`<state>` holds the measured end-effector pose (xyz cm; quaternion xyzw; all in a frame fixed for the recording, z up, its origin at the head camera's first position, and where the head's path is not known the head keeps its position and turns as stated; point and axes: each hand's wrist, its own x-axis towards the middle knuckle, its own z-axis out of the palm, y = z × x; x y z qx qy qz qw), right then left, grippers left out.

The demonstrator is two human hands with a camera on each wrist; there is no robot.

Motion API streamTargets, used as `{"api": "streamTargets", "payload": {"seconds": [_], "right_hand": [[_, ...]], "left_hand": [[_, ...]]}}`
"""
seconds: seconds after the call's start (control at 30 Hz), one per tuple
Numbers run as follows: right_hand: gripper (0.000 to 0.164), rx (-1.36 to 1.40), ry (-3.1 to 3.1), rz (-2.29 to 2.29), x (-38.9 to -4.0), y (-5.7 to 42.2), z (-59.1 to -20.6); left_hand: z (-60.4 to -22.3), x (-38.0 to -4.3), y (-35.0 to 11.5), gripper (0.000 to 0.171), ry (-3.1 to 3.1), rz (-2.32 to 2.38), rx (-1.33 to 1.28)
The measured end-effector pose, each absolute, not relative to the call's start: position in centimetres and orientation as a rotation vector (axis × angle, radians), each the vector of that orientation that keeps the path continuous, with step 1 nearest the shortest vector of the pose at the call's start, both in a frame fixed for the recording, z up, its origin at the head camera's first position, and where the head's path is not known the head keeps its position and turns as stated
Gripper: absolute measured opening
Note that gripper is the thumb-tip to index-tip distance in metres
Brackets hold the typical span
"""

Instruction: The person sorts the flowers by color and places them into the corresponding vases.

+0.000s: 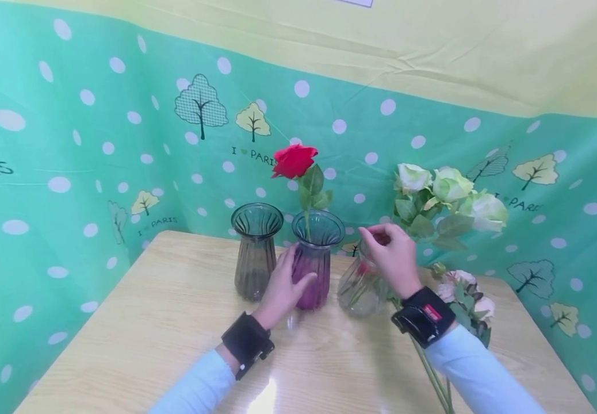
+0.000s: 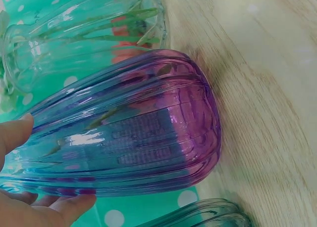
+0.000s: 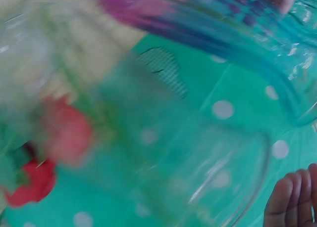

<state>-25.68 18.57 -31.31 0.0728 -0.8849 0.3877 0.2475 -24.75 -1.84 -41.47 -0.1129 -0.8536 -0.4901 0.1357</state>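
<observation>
My left hand (image 1: pixel 280 290) grips a ribbed purple-and-blue glass vase (image 1: pixel 316 279) that stands upright on the table. In the left wrist view its thumb (image 2: pixel 17 130) and fingers lie on opposite sides of the glass. A single red rose (image 1: pixel 295 160) leans from this vase. My right hand (image 1: pixel 394 256), fingers bent, hovers by the mouth of the clear glass vase (image 1: pixel 358 296). The right wrist view shows its fingers (image 3: pixel 285 200) apart from that vase's rim, holding nothing visible; the thumb is hidden there. Green stems show inside the clear glass, and white roses (image 1: pixel 452 185) rise behind the hand.
A grey ribbed vase (image 1: pixel 253 264) stands just left of the purple one. Pale pink flowers (image 1: pixel 459 287) and long stems (image 1: pixel 430 374) lie on the wooden table (image 1: pixel 138 333) at the right. Red flowers (image 3: pixel 32 185) show by the clear vase. A dotted green cloth (image 1: pixel 148 115) hangs behind.
</observation>
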Motion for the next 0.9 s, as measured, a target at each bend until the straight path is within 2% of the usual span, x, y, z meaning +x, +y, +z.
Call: {"api": "streamTargets", "payload": {"seconds": [0.53, 0.8, 0.9], "right_hand": [[0.033, -0.010, -2.553, 0.941, -21.4, 27.0, -34.7], [0.037, -0.132, -2.759, 0.939, -20.5, 29.7, -39.5], [0.033, -0.184, -2.864, 0.942, -20.7, 30.8, -41.7]], "left_hand": [[-41.2, -25.0, -2.3, 0.078, -2.478, -1.404, -0.331], [-41.4, -24.9, -2.1, 0.079, -2.489, -1.404, -0.329], [-41.5, -24.9, -2.0, 0.079, -2.493, -1.409, -0.334]]}}
